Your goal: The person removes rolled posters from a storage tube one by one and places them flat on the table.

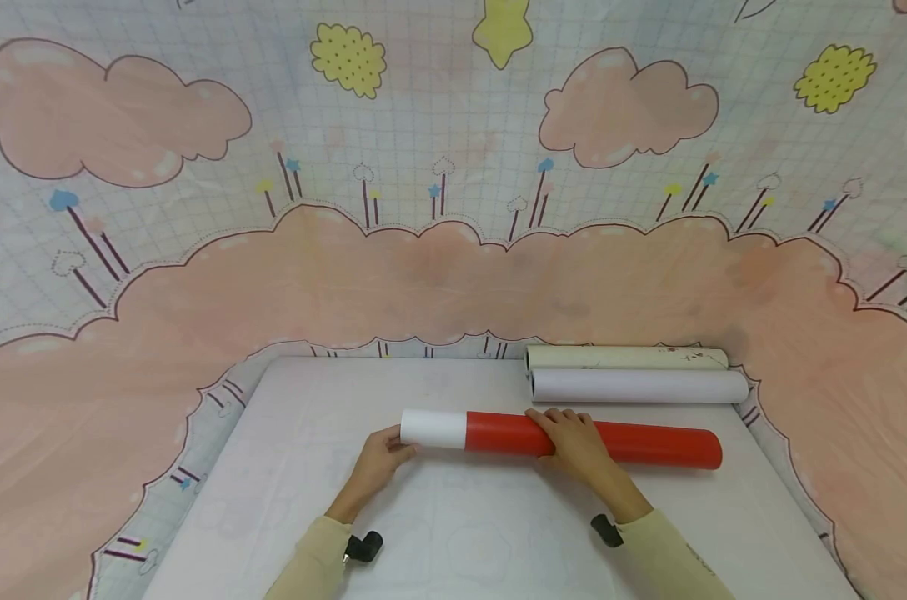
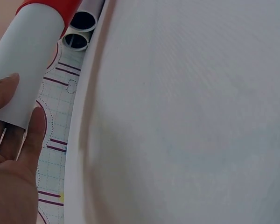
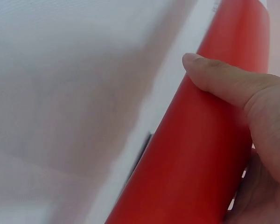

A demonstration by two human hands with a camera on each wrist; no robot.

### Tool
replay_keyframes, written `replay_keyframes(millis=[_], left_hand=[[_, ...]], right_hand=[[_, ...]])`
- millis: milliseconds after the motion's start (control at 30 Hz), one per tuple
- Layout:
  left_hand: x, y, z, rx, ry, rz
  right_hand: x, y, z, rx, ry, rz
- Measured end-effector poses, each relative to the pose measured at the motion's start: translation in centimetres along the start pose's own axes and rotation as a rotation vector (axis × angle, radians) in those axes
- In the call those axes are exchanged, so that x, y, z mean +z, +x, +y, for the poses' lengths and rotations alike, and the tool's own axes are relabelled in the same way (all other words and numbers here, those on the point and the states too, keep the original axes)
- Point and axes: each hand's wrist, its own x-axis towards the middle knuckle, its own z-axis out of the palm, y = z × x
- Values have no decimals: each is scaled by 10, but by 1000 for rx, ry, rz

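Left hand (image 1: 378, 460): pinches white section (image 1: 433, 429)
Right hand (image 1: 575, 447): grips red tube (image 1: 663, 446)
Desk (image 1: 461, 533), far edge: sudden tug could bump rolls (image 1: 641, 386)

White tabletop (image 1: 303, 417) in front of me, smooth white roll (image 1: 641, 386) near its far right corner, cream roll (image 1: 648, 358) with dark flecks just behind, patterned cloth (image 1: 453, 283) beyond, printed with puffy peach clouds (image 1: 633, 112), a yellow star (image 1: 502, 32), faint grid lines.
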Motion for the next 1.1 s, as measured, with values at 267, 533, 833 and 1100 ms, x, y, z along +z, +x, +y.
replay_keyframes(millis=[267, 533, 833, 1100], left_hand=[[0, 3, 2, 38, 37, 75], [-3, 3, -1, 52, 30, 99], [-21, 0, -2, 49, 48, 122], [-36, -2, -9, 28, 21, 113]], right_hand=[[-1, 1, 1, -7, 5, 8], [-2, -6, 8, 3, -6, 17], [-7, -10, 18, -2, -18, 20], [-8, -12, 25, -6, -29, 23]])
